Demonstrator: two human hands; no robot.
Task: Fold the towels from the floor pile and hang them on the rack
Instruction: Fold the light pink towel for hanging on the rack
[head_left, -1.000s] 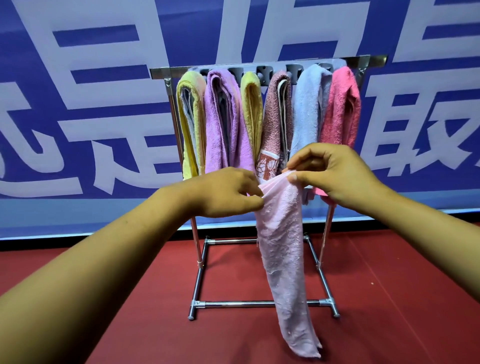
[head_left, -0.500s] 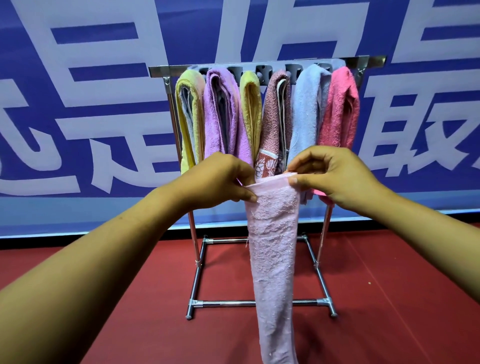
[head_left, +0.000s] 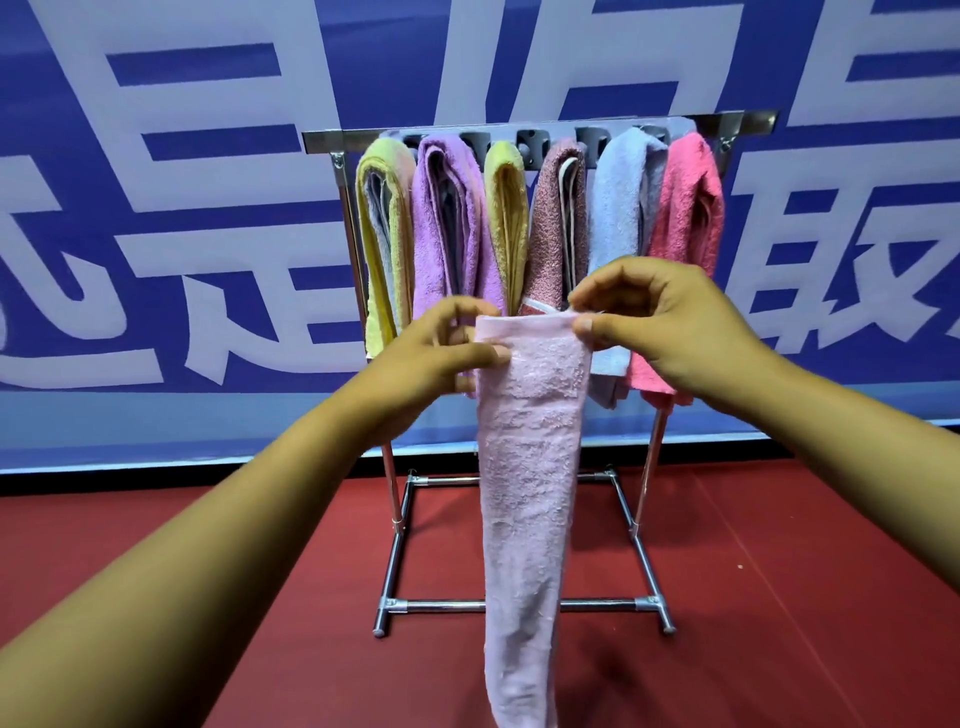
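Note:
A pale pink towel hangs lengthwise in front of me, folded into a narrow strip, its lower end running out of the frame's bottom. My left hand pinches its top left corner. My right hand pinches the top right corner, so the top edge is stretched flat between them. Behind stands the metal rack with several folded towels draped on it: yellow, purple, yellow-green, mottled red, light blue and bright pink.
The rack's chrome base frame sits on a red floor. A blue banner with large white characters covers the wall right behind the rack. No floor pile is in view.
My hands have moved apart a little, spreading the towel's top edge wider and flatter. The hanging strip has swung from a slant to straight down.

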